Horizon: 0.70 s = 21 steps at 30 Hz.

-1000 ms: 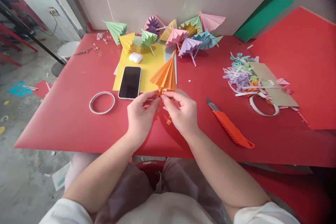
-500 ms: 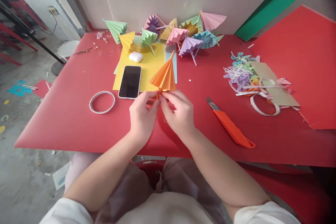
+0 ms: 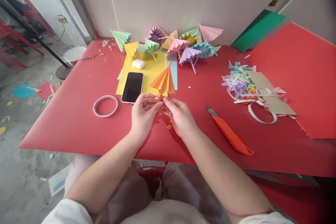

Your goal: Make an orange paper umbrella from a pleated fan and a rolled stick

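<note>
Between my hands, an orange pleated paper umbrella [image 3: 165, 81] stands half-folded, its pointed tip up. My left hand [image 3: 144, 113] pinches its thin stem just below the canopy, thumb against fingers. My right hand [image 3: 180, 114] is closed beside the stem, thumb tip near the left thumb; its other fingers curl behind the lower stem, where contact is partly hidden. Small orange paper scraps [image 3: 169, 126] lie on the red table under the hands. A black-screened phone [image 3: 132, 87] lies left of the umbrella, on yellow paper [image 3: 152, 65].
Several folded paper umbrellas [image 3: 189, 55] stand along the back. A white earbud case [image 3: 138, 63] sits on the yellow paper. A tape roll [image 3: 105, 106] lies left. To the right are an orange-handled knife [image 3: 232, 135], paper shreds [image 3: 238, 82], another tape ring [image 3: 262, 112] and red card [image 3: 304, 84].
The view has tilted up slightly. My right hand has shifted slightly down and its thumb has moved off the stem top; orange scraps now show on the table below.
</note>
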Each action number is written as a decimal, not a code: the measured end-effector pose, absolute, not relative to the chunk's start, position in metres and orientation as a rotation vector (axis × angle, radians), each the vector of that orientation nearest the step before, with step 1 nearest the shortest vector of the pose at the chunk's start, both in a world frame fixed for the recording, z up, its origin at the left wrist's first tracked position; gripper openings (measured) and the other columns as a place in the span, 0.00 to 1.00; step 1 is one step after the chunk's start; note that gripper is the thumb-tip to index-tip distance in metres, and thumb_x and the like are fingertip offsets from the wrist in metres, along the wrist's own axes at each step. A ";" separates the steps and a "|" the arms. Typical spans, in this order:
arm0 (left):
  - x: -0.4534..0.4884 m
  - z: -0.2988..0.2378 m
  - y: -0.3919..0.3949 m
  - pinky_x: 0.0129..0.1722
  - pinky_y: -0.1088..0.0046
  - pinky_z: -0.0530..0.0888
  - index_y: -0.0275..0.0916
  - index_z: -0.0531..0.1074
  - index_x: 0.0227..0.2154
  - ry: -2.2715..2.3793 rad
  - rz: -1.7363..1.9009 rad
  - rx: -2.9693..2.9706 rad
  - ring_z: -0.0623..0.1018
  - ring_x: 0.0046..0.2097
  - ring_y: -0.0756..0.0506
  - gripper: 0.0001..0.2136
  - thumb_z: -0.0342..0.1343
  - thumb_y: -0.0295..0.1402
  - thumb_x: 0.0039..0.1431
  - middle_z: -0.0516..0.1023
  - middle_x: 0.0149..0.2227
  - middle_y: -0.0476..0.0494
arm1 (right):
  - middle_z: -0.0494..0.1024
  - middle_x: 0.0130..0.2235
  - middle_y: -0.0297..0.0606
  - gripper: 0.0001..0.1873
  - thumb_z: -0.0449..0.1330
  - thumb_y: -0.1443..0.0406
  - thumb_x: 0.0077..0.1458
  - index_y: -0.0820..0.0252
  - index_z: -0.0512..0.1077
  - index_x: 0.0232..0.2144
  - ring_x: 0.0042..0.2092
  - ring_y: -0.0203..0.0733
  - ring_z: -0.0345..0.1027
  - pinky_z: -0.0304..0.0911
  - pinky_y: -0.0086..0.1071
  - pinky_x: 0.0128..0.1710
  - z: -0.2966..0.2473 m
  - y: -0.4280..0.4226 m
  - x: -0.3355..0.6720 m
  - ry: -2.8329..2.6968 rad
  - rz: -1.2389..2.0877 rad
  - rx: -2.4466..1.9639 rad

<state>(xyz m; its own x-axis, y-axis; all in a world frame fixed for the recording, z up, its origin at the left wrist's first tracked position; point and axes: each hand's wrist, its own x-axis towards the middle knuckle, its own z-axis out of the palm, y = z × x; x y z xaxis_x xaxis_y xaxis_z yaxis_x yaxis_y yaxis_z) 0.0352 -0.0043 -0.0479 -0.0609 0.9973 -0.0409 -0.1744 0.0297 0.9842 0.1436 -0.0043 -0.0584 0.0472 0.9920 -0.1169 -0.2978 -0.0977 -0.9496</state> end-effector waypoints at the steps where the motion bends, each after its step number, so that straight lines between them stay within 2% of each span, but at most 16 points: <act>1: 0.036 -0.048 -0.005 0.25 0.81 0.73 0.39 0.65 0.29 1.116 1.300 1.009 0.76 0.27 0.53 0.11 0.62 0.32 0.46 0.73 0.28 0.52 | 0.78 0.33 0.37 0.15 0.63 0.52 0.44 0.57 0.76 0.29 0.37 0.41 0.71 0.66 0.36 0.36 -0.058 -0.003 0.143 -0.835 1.427 -1.049; 7: 0.039 -0.049 -0.009 0.26 0.80 0.73 0.37 0.65 0.24 1.091 1.238 1.036 0.75 0.26 0.54 0.10 0.62 0.31 0.46 0.70 0.25 0.54 | 0.77 0.29 0.35 0.13 0.67 0.56 0.37 0.58 0.75 0.25 0.32 0.38 0.69 0.63 0.30 0.27 -0.055 -0.002 0.142 -0.685 1.531 -0.964; 13: 0.039 -0.049 -0.010 0.32 0.75 0.74 0.37 0.66 0.28 1.038 1.143 0.996 0.78 0.32 0.50 0.07 0.59 0.32 0.49 0.75 0.28 0.50 | 0.75 0.26 0.33 0.14 0.69 0.57 0.34 0.58 0.74 0.24 0.30 0.36 0.68 0.62 0.29 0.26 -0.055 0.002 0.146 -0.601 1.500 -0.980; 15: 0.039 -0.048 -0.010 0.32 0.74 0.74 0.37 0.65 0.27 0.999 1.141 0.964 0.78 0.31 0.50 0.08 0.59 0.32 0.49 0.75 0.27 0.50 | 0.75 0.26 0.32 0.13 0.70 0.59 0.33 0.58 0.74 0.22 0.30 0.35 0.68 0.61 0.28 0.25 -0.055 0.003 0.148 -0.559 1.502 -0.975; 21: 0.034 -0.045 -0.007 0.31 0.75 0.73 0.38 0.64 0.28 0.859 1.103 0.821 0.77 0.30 0.51 0.12 0.63 0.34 0.46 0.76 0.29 0.50 | 0.77 0.29 0.33 0.14 0.68 0.56 0.37 0.56 0.75 0.27 0.25 0.33 0.63 0.57 0.27 0.20 -0.051 0.003 0.151 -0.599 1.657 -0.883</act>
